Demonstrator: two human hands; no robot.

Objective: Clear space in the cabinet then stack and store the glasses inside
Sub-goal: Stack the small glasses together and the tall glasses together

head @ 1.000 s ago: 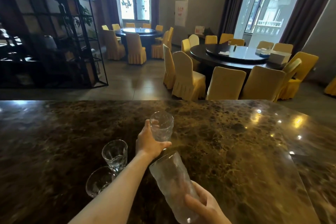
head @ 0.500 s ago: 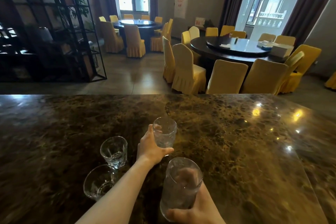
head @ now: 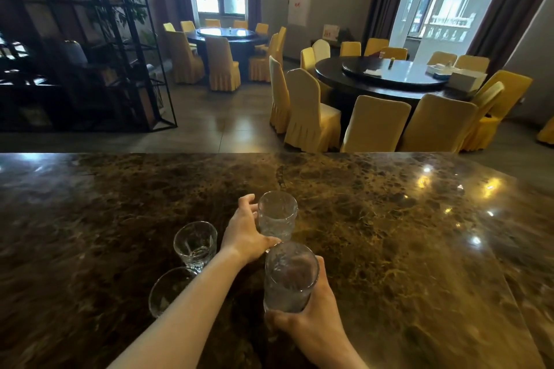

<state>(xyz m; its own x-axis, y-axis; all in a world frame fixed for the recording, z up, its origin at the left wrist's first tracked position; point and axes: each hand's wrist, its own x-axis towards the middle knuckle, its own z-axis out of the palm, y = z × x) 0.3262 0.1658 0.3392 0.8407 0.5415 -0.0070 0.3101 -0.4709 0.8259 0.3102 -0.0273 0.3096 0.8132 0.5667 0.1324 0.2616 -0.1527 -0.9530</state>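
Note:
Several clear textured glasses are on the dark marble counter (head: 389, 234). My left hand (head: 244, 234) reaches forward and grips the far glass (head: 277, 214), fingers round its left side and thumb at its front. My right hand (head: 311, 317) holds a taller glass (head: 289, 275) upright, close to me and just in front of the far one. Two more glasses stand to the left: one upright (head: 196, 244), and one (head: 166, 290) partly hidden behind my left forearm. No cabinet is in view.
Beyond the counter's far edge lies a dining room with round dark tables (head: 389, 75) and yellow-covered chairs (head: 308, 111). A black metal shelving frame (head: 90, 48) stands at the left. The counter stretches wide to the left and right of the glasses.
My right hand has turned the tall glass from tilted to upright and brought it in under the far glass. My left hand keeps its grip on the far glass.

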